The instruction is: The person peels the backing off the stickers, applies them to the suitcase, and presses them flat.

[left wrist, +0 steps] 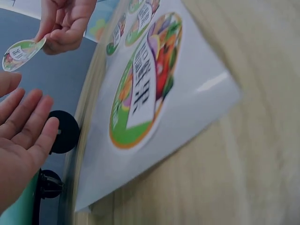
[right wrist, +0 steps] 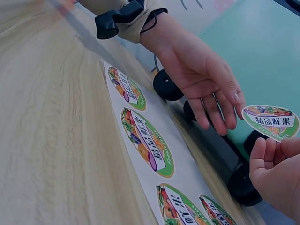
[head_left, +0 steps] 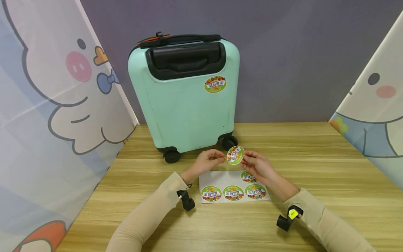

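Note:
My right hand (head_left: 259, 168) pinches an oval fruit sticker (head_left: 235, 155) by its edge, above the table and in front of the suitcase. The sticker's colourful printed face shows in the head view. Close to its other edge is my left hand (head_left: 206, 162), fingers loosely bent and not gripping it; whether a fingertip touches the edge I cannot tell. Under the hands lies a white sticker sheet (head_left: 220, 177) with several like stickers, one partly covered by the right hand. A mint-green suitcase (head_left: 189, 112) stands upright behind, with one such sticker (head_left: 215, 84) on its upper right.
The wooden table (head_left: 315, 196) extends to both sides of the sheet. The suitcase's black wheels (head_left: 230, 142) stand just beyond the hands. A grey wall (head_left: 283, 63) rises behind, and cartoon-printed cloths (head_left: 41, 105) hang at left and right.

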The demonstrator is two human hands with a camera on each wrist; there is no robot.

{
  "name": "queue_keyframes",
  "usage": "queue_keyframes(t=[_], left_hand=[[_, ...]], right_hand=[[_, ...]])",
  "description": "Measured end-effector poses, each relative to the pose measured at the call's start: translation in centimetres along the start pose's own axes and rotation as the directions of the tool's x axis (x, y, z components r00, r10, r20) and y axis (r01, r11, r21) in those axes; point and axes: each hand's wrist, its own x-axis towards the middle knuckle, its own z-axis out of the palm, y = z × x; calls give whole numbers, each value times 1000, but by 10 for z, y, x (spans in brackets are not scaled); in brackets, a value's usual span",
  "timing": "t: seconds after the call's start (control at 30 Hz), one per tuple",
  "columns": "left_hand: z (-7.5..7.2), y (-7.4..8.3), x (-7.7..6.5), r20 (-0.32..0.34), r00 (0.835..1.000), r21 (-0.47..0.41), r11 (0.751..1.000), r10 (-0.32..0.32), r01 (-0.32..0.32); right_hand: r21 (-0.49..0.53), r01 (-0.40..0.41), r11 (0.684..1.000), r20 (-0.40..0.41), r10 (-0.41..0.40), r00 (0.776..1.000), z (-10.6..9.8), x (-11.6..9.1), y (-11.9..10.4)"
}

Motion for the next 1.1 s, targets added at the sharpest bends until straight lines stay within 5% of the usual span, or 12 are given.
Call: queue_keyframes(t=[0.37,1.1], left_hand=[[8,3,-3,-43,998,-133,990,47,-53],[10,9,-4,-209,969,-136,977,132,-163]], right_hand=[[62,-24,998,-20,26,999,3,1,3],[114,-54,992,-14,56,998,11,1,5]])
